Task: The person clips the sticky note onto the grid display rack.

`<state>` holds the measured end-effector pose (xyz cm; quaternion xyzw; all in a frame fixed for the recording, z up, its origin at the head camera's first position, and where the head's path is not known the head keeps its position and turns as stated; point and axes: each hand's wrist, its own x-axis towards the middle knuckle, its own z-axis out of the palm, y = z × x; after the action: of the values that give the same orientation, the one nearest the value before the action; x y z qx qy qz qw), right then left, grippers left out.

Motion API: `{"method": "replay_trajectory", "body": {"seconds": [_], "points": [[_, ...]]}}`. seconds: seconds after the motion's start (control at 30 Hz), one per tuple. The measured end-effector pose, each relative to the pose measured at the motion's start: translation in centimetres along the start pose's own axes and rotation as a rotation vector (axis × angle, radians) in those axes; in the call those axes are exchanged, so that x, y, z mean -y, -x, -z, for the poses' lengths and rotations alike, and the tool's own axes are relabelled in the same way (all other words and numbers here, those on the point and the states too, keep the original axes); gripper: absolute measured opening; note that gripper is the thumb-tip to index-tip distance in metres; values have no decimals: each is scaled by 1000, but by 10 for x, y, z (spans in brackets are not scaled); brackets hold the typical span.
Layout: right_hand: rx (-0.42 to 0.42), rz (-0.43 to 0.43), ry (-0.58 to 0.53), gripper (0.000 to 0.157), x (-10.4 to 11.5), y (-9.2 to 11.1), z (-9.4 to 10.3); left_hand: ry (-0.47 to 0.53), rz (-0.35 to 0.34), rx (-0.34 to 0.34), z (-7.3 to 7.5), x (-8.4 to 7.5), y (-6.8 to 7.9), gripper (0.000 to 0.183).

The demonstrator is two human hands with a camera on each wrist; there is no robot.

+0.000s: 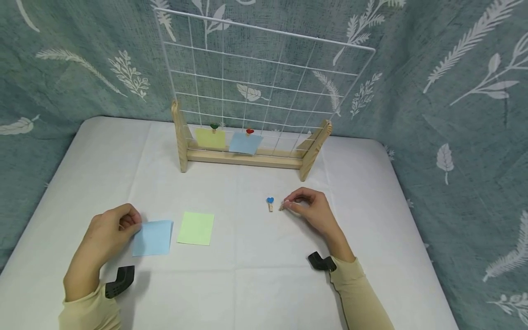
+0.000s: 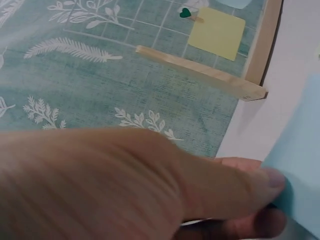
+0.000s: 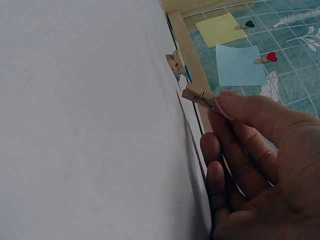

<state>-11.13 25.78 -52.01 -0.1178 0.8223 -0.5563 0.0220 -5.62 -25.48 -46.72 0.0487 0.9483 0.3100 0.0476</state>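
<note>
My left hand [image 1: 108,234] pinches the upper left edge of a light blue paper note [image 1: 153,239] between thumb and fingers. In the left wrist view, the thumb presses on this note's surface. Right of it, a pale green note [image 1: 195,228] lies flat on the table. Farther right, my right hand [image 1: 312,211] pinches a small wooden clothespin [image 3: 196,95] by one end, its other end sticking out past the fingertips. The held end is hidden by the thumb and fingers. Just left of this hand, a clothespin with a blue heart [image 1: 270,204] lies on the table.
A white wire grid [image 1: 268,85] stands in a wooden base [image 1: 243,159] at the table's back. A green-heart clip [image 1: 214,127] holds a yellow note [image 1: 210,139] on it; a red-heart clip [image 1: 250,131] holds a blue one. Patterned teal cloth [image 1: 445,114] hangs behind.
</note>
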Motion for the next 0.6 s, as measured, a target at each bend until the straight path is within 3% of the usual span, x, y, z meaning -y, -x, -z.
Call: {"method": "replay_trajectory", "body": {"seconds": [0.37, 0.6], "points": [[-49, -28, -34, 22, -2, 0, 3, 72, -4, -159, 8, -9, 2, 10], [-61, -5, -64, 17, 2, -1, 5, 98, -30, -353, 6, -16, -1, 10]]}}
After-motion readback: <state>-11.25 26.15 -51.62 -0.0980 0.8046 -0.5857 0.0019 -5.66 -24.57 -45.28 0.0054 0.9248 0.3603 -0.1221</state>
